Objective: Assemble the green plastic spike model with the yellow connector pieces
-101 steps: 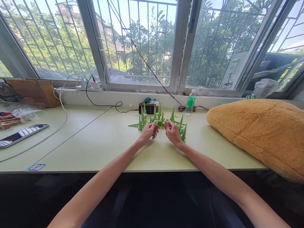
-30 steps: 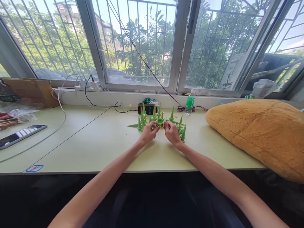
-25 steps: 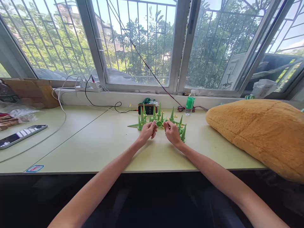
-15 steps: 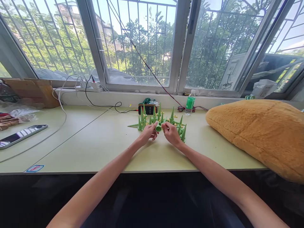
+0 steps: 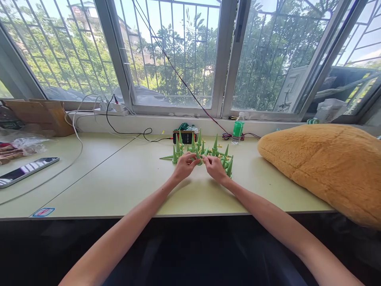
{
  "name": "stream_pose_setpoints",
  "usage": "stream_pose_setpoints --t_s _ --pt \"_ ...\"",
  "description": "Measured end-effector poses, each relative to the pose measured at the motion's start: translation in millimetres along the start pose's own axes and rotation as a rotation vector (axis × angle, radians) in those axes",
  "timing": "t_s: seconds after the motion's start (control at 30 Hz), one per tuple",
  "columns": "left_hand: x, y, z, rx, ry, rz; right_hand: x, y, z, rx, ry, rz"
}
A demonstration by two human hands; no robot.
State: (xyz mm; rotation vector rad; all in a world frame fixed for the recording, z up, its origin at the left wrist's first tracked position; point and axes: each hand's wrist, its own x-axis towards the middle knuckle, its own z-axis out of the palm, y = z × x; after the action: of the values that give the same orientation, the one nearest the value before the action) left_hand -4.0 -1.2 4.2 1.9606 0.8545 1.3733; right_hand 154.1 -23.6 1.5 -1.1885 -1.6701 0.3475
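A green cone-shaped plastic watering spike (image 5: pixel 198 157) is between my two hands, its point upward. My left hand (image 5: pixel 185 167) has its fingers bent round the spike, with thumb and fingertips against it. From the other side, my right hand (image 5: pixel 215 168) pinches at the spike's wide end; its fingertips cover whatever small part is there. More green spikes with small yellow valves stand and lie in a cluster just behind my hands, such as an upright spike (image 5: pixel 215 146) and a lying spike (image 5: pixel 166 157).
A phone with a lit screen (image 5: pixel 184 138) leans behind the spikes. A water bottle (image 5: pixel 237 129) stands at the back, a large brown plush (image 5: pixel 321 167) lies at right. On the left are another phone (image 5: pixel 28 171), a white cable (image 5: pixel 77 159) and a cardboard box (image 5: pixel 53 117).
The spike has turned from showing its open wide end to pointing upward. My left hand has shifted its grip, now with its back upward. My right hand has stayed nearly in place.
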Motion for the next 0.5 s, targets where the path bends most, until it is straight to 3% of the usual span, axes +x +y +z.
stream_pose_setpoints --t_s 0.1,0.23,0.37,0.5 --pt "0.0 0.1 1.1 0.016 0.010 0.022 -0.4 -0.7 1.0 0.020 -0.004 0.016" --pt "0.3 3.2 3.8 -0.026 0.043 -0.048 -1.0 -3.8 0.1 0.024 0.027 0.022" --pt "1.7 8.4 4.3 -0.161 0.045 -0.165 -1.2 -5.6 -1.9 -0.003 0.072 0.013" --pt "2.7 12.3 1.7 -0.301 -0.043 -0.404 -1.7 -3.5 -2.1 -0.023 0.032 -0.047"
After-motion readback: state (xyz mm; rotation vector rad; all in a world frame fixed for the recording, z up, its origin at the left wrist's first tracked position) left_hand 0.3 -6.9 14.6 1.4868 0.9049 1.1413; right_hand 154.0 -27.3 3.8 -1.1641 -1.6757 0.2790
